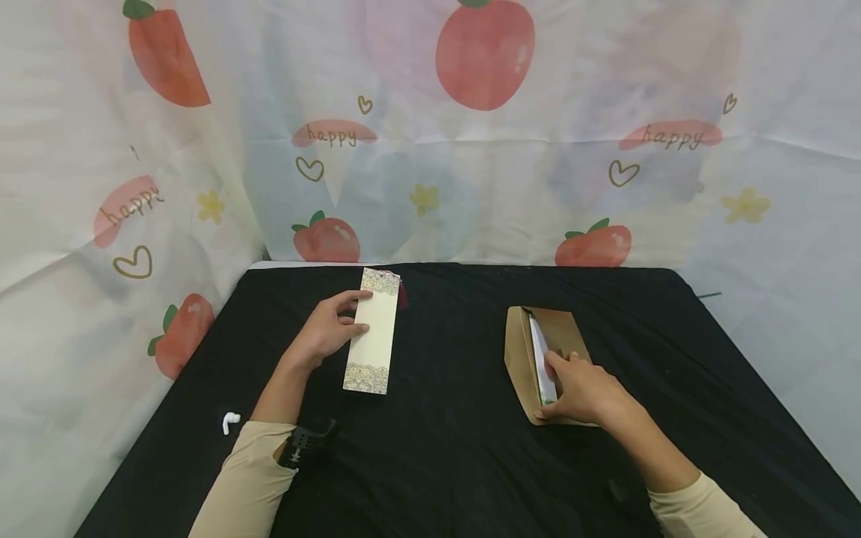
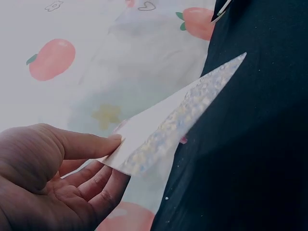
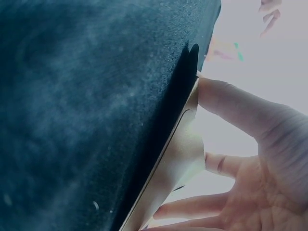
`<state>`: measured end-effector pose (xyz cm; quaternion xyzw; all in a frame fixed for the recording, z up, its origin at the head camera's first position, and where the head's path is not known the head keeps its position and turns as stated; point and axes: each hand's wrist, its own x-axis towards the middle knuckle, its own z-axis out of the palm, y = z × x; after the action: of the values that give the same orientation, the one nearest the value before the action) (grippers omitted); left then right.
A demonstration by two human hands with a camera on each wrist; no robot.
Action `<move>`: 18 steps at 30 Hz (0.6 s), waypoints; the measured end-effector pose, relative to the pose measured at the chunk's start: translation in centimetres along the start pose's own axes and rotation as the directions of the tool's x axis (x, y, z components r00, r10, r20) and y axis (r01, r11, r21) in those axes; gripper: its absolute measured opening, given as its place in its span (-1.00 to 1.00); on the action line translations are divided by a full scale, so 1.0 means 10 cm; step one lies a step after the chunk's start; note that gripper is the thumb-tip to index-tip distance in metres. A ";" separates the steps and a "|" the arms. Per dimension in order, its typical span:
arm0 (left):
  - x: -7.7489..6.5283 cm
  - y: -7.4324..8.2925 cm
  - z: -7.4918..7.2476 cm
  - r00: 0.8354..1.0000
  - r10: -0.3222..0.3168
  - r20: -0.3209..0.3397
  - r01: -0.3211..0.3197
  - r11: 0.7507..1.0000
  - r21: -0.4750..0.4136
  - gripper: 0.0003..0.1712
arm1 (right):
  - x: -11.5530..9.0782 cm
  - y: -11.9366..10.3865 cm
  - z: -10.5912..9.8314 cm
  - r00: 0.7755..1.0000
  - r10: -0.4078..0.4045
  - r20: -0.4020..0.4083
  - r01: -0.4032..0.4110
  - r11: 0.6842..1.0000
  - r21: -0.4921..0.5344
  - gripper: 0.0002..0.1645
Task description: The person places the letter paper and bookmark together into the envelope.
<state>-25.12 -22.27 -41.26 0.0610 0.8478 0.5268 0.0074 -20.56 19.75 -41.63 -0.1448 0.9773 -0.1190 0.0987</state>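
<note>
Between thumb and fingers, my left hand (image 1: 326, 329) pinches a long cream bookmark (image 1: 377, 340) by its left edge. Lace-like patterned bands cross both its ends, and a dark red tassel (image 1: 403, 296) shows behind its top right. In the left wrist view the bookmark (image 2: 166, 127) tilts up off the cloth. On the right lies a brown paper envelope (image 1: 554, 325), its mouth parted, with white paper (image 1: 540, 355) inside. My right hand (image 1: 588, 388) grips it, thumb at the near edge and fingers across the opening. The right wrist view shows the envelope (image 3: 171, 156) edge-on.
Black cloth (image 1: 444, 448) covers the table. A small white earbud (image 1: 231, 421) lies by the left forearm, which wears a black watch (image 1: 303, 444). A fruit-printed curtain (image 1: 471, 202) hangs behind and at the sides.
</note>
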 end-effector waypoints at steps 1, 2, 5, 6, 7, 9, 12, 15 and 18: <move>0.00 0.00 0.01 1.000 -0.001 0.002 0.001 1.000 0.001 -0.33 | 0.00 0.00 0.00 1.000 0.000 0.000 0.000 1.000 0.001 -0.16; 0.00 0.00 0.02 1.000 -0.001 0.004 0.001 1.000 0.001 -0.33 | 0.00 -0.01 0.00 1.000 0.000 0.001 0.000 1.000 0.003 -0.16; 0.01 0.01 0.06 1.000 0.000 0.013 0.000 1.000 -0.004 -0.34 | 0.00 -0.01 0.00 1.000 -0.003 0.000 0.003 1.000 0.008 -0.17; 0.01 0.01 0.08 1.000 0.000 0.017 0.000 1.000 -0.005 -0.34 | 0.00 -0.01 0.01 1.000 -0.004 -0.001 0.004 1.000 0.010 -0.17; 0.01 0.02 0.09 1.000 0.000 0.020 0.000 1.000 -0.005 -0.34 | 0.00 -0.01 0.01 1.000 -0.005 -0.001 0.005 1.000 0.011 -0.17; 0.02 0.02 0.13 1.000 0.002 0.031 -0.002 1.000 -0.007 -0.34 | 0.01 -0.01 0.01 1.000 -0.007 0.000 0.007 1.000 0.013 -0.17; 0.03 0.04 0.20 0.999 0.004 0.043 -0.003 1.000 -0.011 -0.34 | 0.01 0.00 0.01 1.000 -0.004 0.007 0.004 1.000 0.014 -0.17; 0.05 0.06 0.27 0.999 0.002 0.052 -0.002 1.000 0.000 -0.33 | 0.01 0.00 0.01 1.000 -0.001 0.005 0.001 1.000 0.012 -0.15; 0.08 0.08 0.33 0.998 0.001 0.064 -0.002 1.000 0.021 -0.33 | -0.02 -0.01 0.03 1.000 0.001 -0.006 -0.001 1.000 0.012 -0.12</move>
<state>-25.62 -18.91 -42.01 0.0783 0.8526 0.5157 0.0336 -20.33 19.67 -41.87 -0.1436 0.9769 -0.1252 0.0965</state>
